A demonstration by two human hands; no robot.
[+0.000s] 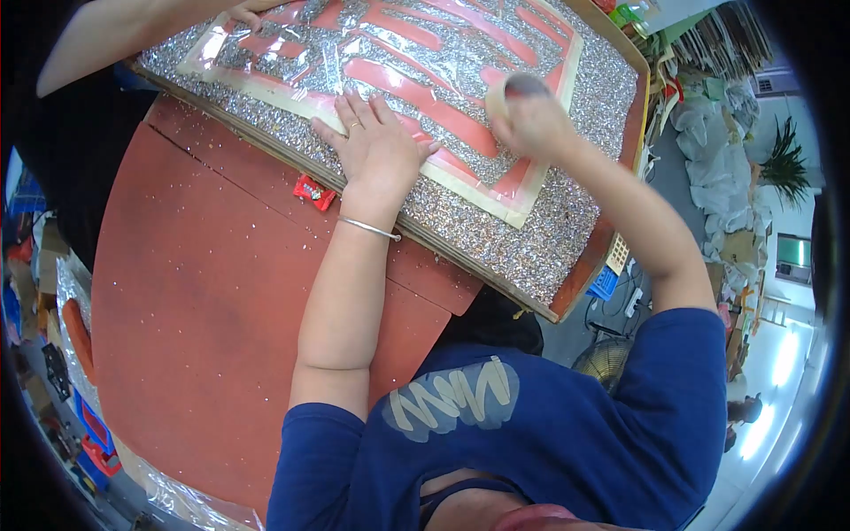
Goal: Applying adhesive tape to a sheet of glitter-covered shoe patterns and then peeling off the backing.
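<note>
My left hand [376,146] lies flat, fingers spread, on the near edge of a clear plastic sheet [332,66] with coral-pink shapes. Cream masking tape [474,193] borders this sheet. Beneath it, silvery glitter chips [496,239] fill a shallow wooden tray [443,252]. To the right, my right hand [540,124] is closed around a cream roll of masking tape [498,104], held over the right part of the sheet; motion blurs it. Another person's hand [248,13] rests at the sheet's far left.
A reddish-brown table [204,292] stands under and left of the tray, with stray chips on it. A small red packet [314,192] lies beside the tray's near edge. Plastic bags [722,142] and stacked boards [722,40] stand off to the right.
</note>
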